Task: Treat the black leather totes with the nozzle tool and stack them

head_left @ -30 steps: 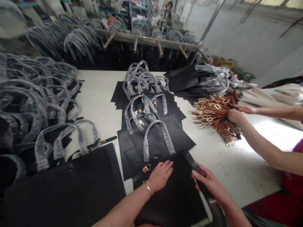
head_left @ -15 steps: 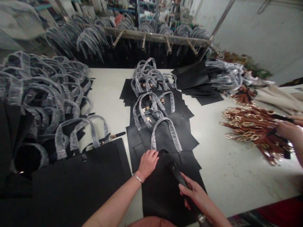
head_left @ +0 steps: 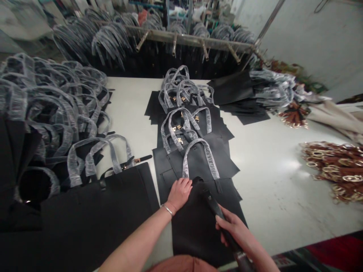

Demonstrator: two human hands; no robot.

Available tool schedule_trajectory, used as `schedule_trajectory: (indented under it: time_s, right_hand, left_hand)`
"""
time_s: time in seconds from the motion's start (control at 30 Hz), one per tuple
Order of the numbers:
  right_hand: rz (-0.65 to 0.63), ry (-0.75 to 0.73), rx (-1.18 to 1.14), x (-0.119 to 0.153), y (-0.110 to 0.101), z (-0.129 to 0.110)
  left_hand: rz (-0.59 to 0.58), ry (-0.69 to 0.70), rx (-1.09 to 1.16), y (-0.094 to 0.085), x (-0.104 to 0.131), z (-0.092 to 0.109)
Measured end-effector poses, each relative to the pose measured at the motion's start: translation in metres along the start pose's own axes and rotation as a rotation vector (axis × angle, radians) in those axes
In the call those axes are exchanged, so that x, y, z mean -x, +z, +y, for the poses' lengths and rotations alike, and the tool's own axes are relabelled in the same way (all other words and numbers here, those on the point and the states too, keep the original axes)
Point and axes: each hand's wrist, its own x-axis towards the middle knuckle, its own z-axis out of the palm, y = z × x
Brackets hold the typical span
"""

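My left hand (head_left: 180, 192) lies on the top edge of a black bag panel (head_left: 195, 230), fingers stretched and pressing down. A short black strap (head_left: 198, 179) curves up beside its fingertips; whether the fingers also pinch it I cannot tell. In my right hand (head_left: 231, 226) is a long black handheld tool (head_left: 217, 213), its tip over the panel just right of the strap. Its exact kind is unclear. Just beyond my left hand rises a plastic-wrapped bag handle (head_left: 208, 155). More black panels with wrapped handles and gold clasps (head_left: 179, 140) overlap farther back.
A stack of black bags (head_left: 99, 211) with wrapped handles fills the left. At the right lies a bundle of brown straps with gold rings (head_left: 337, 168). Behind the white table (head_left: 272, 196), a metal rack (head_left: 193, 39) with protruding bars holds many wrapped handles.
The bundle of brown straps has shifted to the right, and another person's hand that was on it has left the view. My hands and the tool stay nearly in place.
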Motion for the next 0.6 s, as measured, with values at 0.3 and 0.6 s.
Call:
schedule_trajectory:
  time_s: [0.3,0.6]
  right_hand:
    - [0.297,-0.244,0.003,0.007,0.003,-0.017]
    - [0.103,-0.162,0.078,0.030,0.017,0.005]
  left_hand:
    - [0.057,-0.046,0.172,-0.003,0.003,-0.004]
    - [-0.129,-0.327,0.566,-0.033,-0.001,-0.016]
